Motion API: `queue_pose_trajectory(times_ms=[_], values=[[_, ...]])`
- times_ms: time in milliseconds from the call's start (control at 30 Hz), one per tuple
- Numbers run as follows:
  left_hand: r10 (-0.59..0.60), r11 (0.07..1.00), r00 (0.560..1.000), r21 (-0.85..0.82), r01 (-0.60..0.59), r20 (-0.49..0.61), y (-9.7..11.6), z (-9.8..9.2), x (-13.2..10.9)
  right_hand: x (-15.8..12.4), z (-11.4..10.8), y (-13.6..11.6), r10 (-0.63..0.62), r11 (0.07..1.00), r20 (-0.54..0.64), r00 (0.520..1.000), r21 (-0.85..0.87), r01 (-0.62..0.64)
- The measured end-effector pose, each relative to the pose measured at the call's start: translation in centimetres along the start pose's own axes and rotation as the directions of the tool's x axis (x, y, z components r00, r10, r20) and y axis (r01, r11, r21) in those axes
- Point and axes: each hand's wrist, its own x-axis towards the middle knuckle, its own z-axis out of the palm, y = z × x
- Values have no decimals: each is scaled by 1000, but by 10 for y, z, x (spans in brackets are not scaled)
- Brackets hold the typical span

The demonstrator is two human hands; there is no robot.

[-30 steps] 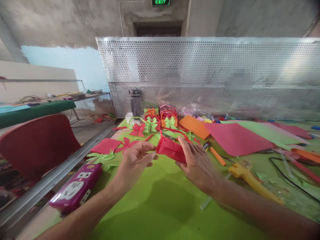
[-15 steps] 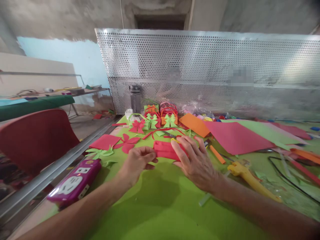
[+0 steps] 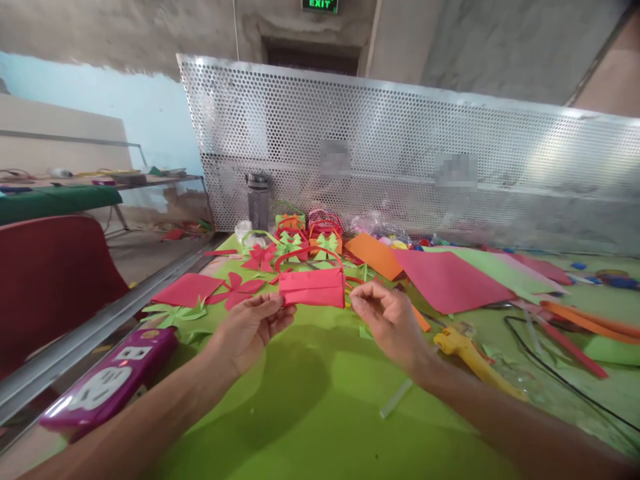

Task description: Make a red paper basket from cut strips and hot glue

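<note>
A small red paper handbag (image 3: 313,289) with a folded flap and a curved red strip handle is held up over the green tabletop. My left hand (image 3: 253,327) pinches its lower left corner between thumb and fingers. Just off its right edge, my right hand (image 3: 393,323) has its fingers curled and their tips pressed together; whatever may be in them is hidden. Behind stand several finished paper bags (image 3: 325,245) with bows. Left of the bag lie a red petal-shaped cutout (image 3: 235,288), a red sheet (image 3: 187,291) and a green cutout (image 3: 177,312).
A yellow hot glue gun (image 3: 475,360) lies right of my right forearm, near a glue stick (image 3: 396,399). A purple power strip (image 3: 113,380) sits at the left edge. Coloured sheets (image 3: 450,280) and a dark bottle (image 3: 259,203) stand before a perforated metal panel (image 3: 310,113).
The red paper bag has been lifted and tilted upright, so its flap and handle show. My right hand has let go of it and moved off to its right, fingers curling in.
</note>
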Motion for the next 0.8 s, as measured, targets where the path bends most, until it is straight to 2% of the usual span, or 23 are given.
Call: queue_pose_trajectory(times_ms=[167, 400, 633, 800], values=[[25, 1000, 1000, 6, -25, 13, -2, 0, -1, -2, 3, -1, 83, 995, 50, 995, 47, -86], [40, 999, 999, 22, -40, -12, -2, 5, -3, 3, 4, 4, 178, 981, 20, 984, 76, -179], [47, 998, 999, 47, -46, -24, -2, 9, -8, 5, 5, 3, 212, 973, -33, 977, 101, -208], [63, 997, 998, 51, -63, -6, -5, 9, -8, 6, 6, 4, 188, 976, -35, 981, 122, -183]])
